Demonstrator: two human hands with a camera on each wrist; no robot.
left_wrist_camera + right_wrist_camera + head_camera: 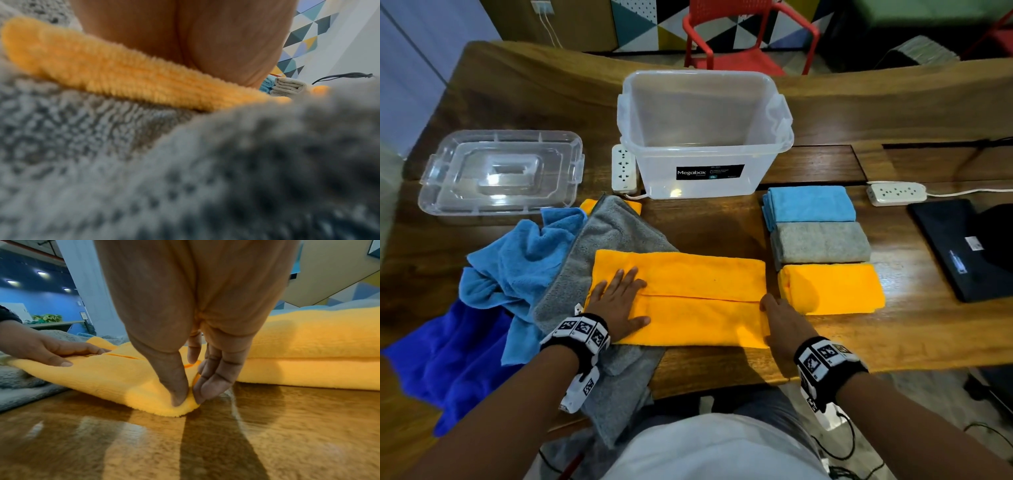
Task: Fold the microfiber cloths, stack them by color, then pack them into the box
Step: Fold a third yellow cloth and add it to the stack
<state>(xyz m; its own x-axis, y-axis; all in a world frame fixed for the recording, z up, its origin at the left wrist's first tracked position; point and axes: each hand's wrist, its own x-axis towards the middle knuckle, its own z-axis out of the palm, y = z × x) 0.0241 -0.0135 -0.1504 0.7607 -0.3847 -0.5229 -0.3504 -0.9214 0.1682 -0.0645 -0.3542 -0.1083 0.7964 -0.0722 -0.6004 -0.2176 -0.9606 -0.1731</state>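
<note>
Folding step in hand: yellow cloth (688, 294) lies as a long strip at the worktop's (722, 363) 6 o'clock edge. Left hand (619, 301) presses flat, fingers straight, on its 9 o'clock end; right hand (190, 395) pinches the 3 o'clock corner. Next move probably carries that end across toward 9 o'clock, then onto the folded yellow stack (832, 289) at 3 o'clock.

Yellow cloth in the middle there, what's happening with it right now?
A person is mid-fold on the yellow cloth, which lies as a long strip partly over an unfolded grey cloth. The left hand presses flat on its left end; the right hand pinches its right corner. Folded blue, grey and yellow cloths sit alongside, and the clear box holds none yet.
</note>
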